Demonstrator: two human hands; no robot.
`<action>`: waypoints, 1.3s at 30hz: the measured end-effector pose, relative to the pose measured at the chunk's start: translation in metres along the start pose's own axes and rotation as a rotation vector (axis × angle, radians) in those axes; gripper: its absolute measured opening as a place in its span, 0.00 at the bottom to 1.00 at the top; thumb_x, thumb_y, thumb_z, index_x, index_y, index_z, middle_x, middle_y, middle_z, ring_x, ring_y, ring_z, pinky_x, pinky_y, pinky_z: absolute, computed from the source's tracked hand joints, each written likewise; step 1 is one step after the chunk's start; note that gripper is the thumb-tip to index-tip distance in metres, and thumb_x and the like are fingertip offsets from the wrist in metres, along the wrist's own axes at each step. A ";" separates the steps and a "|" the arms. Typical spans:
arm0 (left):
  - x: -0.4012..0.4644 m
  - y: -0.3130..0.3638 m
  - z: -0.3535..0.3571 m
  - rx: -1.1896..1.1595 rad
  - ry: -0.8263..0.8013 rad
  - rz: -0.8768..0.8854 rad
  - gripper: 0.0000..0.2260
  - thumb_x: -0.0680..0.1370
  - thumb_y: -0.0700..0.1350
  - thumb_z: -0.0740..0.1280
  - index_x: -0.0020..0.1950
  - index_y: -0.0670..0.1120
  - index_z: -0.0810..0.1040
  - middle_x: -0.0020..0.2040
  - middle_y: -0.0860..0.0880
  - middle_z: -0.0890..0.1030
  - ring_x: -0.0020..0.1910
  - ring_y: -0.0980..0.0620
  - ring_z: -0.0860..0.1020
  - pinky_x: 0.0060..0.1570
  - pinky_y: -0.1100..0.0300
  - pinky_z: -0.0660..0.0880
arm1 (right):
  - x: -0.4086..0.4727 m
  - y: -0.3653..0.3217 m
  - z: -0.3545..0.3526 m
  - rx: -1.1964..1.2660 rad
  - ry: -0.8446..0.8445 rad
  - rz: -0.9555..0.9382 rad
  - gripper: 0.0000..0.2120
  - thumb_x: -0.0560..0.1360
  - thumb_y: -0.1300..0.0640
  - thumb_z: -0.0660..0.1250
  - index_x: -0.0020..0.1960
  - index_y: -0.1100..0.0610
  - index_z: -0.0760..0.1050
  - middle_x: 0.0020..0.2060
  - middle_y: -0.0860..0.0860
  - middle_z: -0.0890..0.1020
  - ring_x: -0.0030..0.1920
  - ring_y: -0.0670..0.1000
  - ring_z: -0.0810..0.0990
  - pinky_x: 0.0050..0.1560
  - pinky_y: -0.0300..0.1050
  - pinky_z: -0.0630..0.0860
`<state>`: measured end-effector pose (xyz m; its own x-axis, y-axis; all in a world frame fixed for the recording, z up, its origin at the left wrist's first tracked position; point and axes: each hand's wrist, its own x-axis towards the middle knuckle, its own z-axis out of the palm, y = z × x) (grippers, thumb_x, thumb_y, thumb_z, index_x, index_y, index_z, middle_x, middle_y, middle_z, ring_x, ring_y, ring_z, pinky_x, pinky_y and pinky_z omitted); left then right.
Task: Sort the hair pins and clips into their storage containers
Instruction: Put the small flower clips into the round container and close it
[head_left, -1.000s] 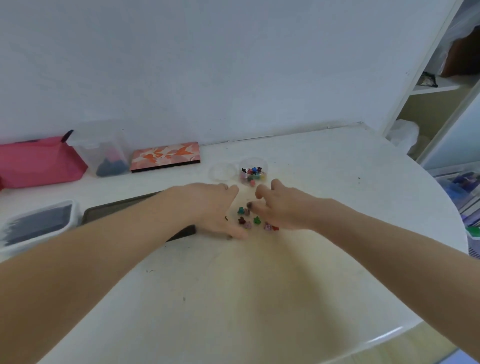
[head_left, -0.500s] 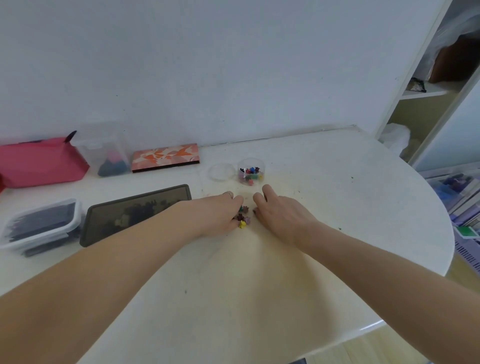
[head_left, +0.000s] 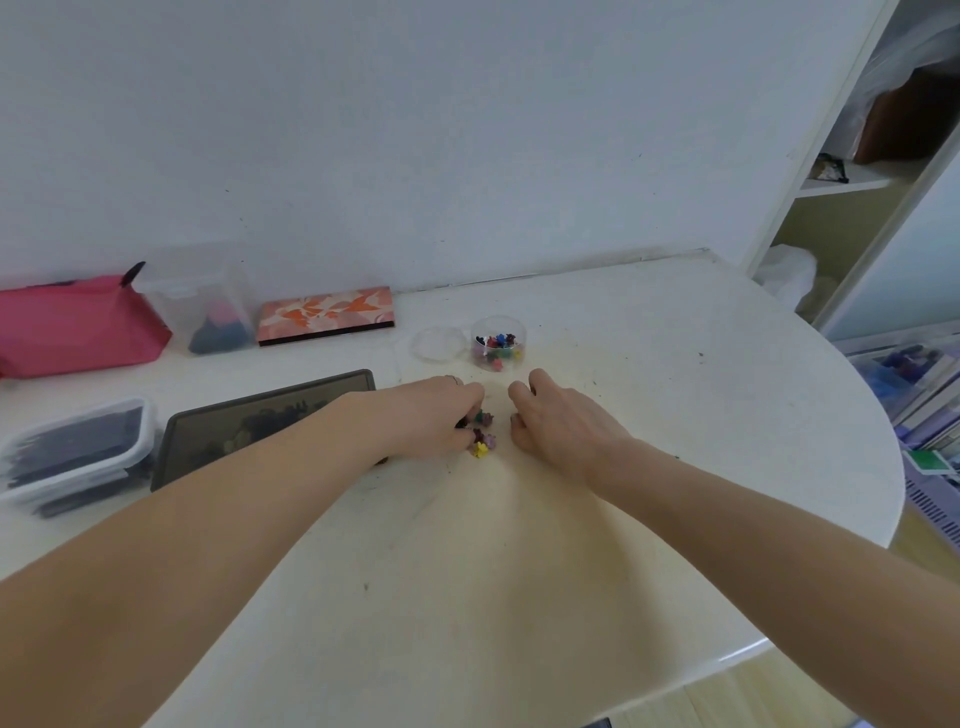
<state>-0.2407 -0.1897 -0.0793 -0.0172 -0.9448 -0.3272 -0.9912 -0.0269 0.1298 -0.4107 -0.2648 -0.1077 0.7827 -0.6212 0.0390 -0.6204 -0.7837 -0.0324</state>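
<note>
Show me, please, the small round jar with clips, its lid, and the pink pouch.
Jar (head_left: 498, 349), head view, clear side wall.
Lid (head_left: 438, 343), head view, flat middle.
Pink pouch (head_left: 78, 325), head view, front face.

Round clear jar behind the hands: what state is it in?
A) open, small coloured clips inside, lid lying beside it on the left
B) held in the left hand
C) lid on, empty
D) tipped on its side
A: the jar stands upright and open with coloured clips inside, its lid flat on the table to its left, neither hand touching it.
</note>
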 end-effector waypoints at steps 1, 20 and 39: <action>0.001 0.000 -0.001 -0.014 0.002 -0.002 0.09 0.80 0.52 0.62 0.50 0.48 0.67 0.46 0.50 0.70 0.45 0.48 0.73 0.44 0.55 0.71 | 0.001 0.002 0.001 0.083 0.023 0.016 0.06 0.81 0.56 0.55 0.49 0.58 0.64 0.44 0.54 0.65 0.35 0.58 0.69 0.32 0.47 0.62; 0.018 -0.016 -0.042 -0.689 0.238 -0.135 0.09 0.79 0.53 0.65 0.52 0.49 0.74 0.41 0.47 0.83 0.36 0.53 0.80 0.38 0.58 0.77 | 0.079 0.017 -0.057 2.074 -0.089 0.703 0.11 0.80 0.59 0.56 0.41 0.62 0.71 0.36 0.57 0.73 0.29 0.50 0.67 0.23 0.37 0.68; 0.092 -0.017 -0.057 -0.298 0.358 0.042 0.04 0.78 0.47 0.64 0.47 0.53 0.70 0.49 0.47 0.76 0.41 0.49 0.76 0.38 0.57 0.69 | 0.108 0.030 -0.055 1.137 0.324 0.453 0.20 0.79 0.53 0.53 0.44 0.61 0.80 0.42 0.54 0.85 0.50 0.56 0.82 0.58 0.57 0.77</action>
<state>-0.2177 -0.2945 -0.0580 0.0420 -0.9989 0.0210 -0.9089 -0.0295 0.4160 -0.3470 -0.3554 -0.0493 0.3641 -0.9307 0.0362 -0.3091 -0.1574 -0.9379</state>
